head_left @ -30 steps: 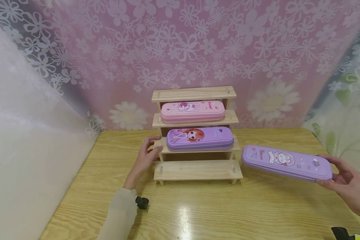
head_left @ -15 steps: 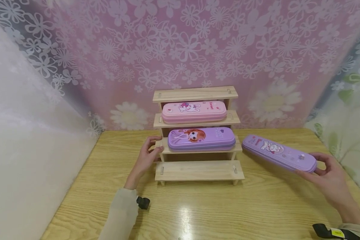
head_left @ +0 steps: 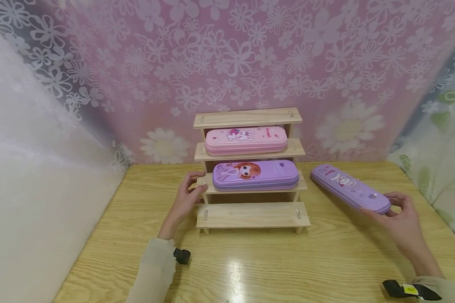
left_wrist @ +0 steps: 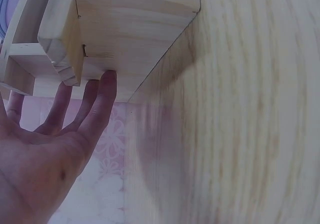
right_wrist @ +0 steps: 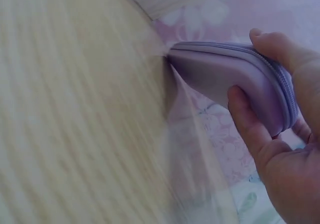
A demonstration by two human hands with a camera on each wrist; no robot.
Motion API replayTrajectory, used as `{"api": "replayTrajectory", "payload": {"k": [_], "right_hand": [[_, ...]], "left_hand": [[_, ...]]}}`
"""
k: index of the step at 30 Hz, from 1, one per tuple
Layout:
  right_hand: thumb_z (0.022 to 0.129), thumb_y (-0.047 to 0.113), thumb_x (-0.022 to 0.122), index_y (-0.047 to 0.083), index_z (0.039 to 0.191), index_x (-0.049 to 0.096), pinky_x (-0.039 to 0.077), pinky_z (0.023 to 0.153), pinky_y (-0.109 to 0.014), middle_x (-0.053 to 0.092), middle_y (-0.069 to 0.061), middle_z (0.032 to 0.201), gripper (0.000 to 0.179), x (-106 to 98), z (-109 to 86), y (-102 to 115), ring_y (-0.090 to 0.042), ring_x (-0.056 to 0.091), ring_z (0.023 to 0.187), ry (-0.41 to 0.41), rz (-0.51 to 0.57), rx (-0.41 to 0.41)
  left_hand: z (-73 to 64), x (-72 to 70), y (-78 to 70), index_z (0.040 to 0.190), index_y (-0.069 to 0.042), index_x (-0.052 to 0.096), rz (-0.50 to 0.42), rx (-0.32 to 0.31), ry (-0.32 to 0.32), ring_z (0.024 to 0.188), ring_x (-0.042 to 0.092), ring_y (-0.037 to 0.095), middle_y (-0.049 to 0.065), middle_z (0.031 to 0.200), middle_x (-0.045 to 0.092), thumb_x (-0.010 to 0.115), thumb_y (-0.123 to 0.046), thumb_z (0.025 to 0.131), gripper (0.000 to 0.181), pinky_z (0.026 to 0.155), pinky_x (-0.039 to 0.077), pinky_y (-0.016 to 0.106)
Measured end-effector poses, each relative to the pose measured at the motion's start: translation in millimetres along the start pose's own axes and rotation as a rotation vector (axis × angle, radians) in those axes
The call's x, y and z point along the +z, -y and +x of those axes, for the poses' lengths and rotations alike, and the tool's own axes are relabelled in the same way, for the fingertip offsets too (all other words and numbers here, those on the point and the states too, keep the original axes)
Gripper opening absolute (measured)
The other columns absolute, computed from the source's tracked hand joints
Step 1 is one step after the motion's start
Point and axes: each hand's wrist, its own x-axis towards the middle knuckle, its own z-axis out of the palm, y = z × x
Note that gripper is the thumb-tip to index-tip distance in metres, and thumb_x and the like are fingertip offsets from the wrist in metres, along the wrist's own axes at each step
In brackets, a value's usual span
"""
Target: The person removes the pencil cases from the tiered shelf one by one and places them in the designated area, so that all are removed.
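Note:
A light purple pencil case (head_left: 350, 189) with a bunny print slants to the right of the tiered wooden shelf (head_left: 252, 215). My right hand (head_left: 402, 223) grips its near end; in the right wrist view, the fingers and thumb wrap the zipped case (right_wrist: 225, 76). Its far end is low, at or close to the table. My left hand (head_left: 183, 200) holds the left end of a middle tier, thumb at the front. In the left wrist view, the left hand's fingers (left_wrist: 102, 104) reach the shelf's side panel (left_wrist: 135, 39).
A pink pencil case (head_left: 246, 140) lies on the upper middle tier, and a purple one with a girl print (head_left: 255, 174) on the tier below. The lowest and top tiers are bare wood. A flowered curtain (head_left: 231, 63) hangs behind the wooden table (head_left: 288, 261).
My right hand has moved left with the light purple pencil case, lowering it and turning its far end away from me. My left hand has stayed at the shelf.

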Motion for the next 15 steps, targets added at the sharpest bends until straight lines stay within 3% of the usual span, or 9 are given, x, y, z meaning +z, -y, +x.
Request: {"api": "replayTrajectory", "payload": {"k": [3, 7, 9, 13, 15], "right_hand": [[0.090, 0.020, 0.079, 0.033, 0.120, 0.034, 0.051, 0.065, -0.013, 0.035, 0.000, 0.117, 0.056, 8, -2.1, 1, 0.010, 0.054, 0.085, 0.021, -0.122, 0.044], [0.092, 0.025, 0.078, 0.020, 0.126, 0.034, 0.051, 0.067, -0.012, 0.034, -0.012, 0.123, 0.056, 17, -5.6, 2, 0.014, 0.051, 0.087, 0.072, -0.149, 0.061], [0.093, 0.023, 0.076, 0.018, 0.131, 0.035, 0.051, 0.068, -0.012, 0.036, -0.010, 0.124, 0.056, 18, -7.5, 2, 0.017, 0.052, 0.088, 0.108, -0.141, 0.040], [0.094, 0.017, 0.074, 0.026, 0.139, 0.040, 0.054, 0.070, -0.013, 0.040, 0.004, 0.117, 0.058, 18, -9.7, 2, 0.017, 0.059, 0.093, 0.188, -0.102, 0.000], [0.094, 0.017, 0.075, 0.022, 0.143, 0.041, 0.054, 0.069, -0.015, 0.043, 0.005, 0.114, 0.060, 19, -10.8, 2, 0.015, 0.060, 0.093, 0.225, -0.121, -0.017]], "left_hand": [[0.2, 0.1, 0.8, 0.137, -0.018, 0.053, 0.003, 0.001, -0.010, 0.094, 0.064, 0.019, 0.014, 0.133, 0.051, 0.062, -0.016, 0.100, 0.038, 0.077, 0.061, 0.044], [0.3, 0.9, 0.3, 0.137, -0.018, 0.052, 0.002, 0.003, -0.011, 0.094, 0.065, 0.018, 0.014, 0.134, 0.051, 0.062, -0.016, 0.100, 0.039, 0.077, 0.061, 0.044], [0.7, 1.4, 0.3, 0.137, -0.017, 0.052, -0.001, 0.004, -0.012, 0.095, 0.065, 0.018, 0.014, 0.135, 0.051, 0.062, -0.015, 0.100, 0.038, 0.077, 0.061, 0.045], [1.4, 1.9, 1.0, 0.137, -0.017, 0.053, 0.000, 0.006, -0.019, 0.094, 0.065, 0.018, 0.014, 0.134, 0.052, 0.062, -0.015, 0.100, 0.038, 0.076, 0.061, 0.044], [1.5, 1.9, 1.8, 0.137, -0.017, 0.053, -0.005, 0.007, -0.021, 0.094, 0.065, 0.018, 0.014, 0.133, 0.052, 0.062, -0.014, 0.100, 0.038, 0.076, 0.061, 0.044]]}}
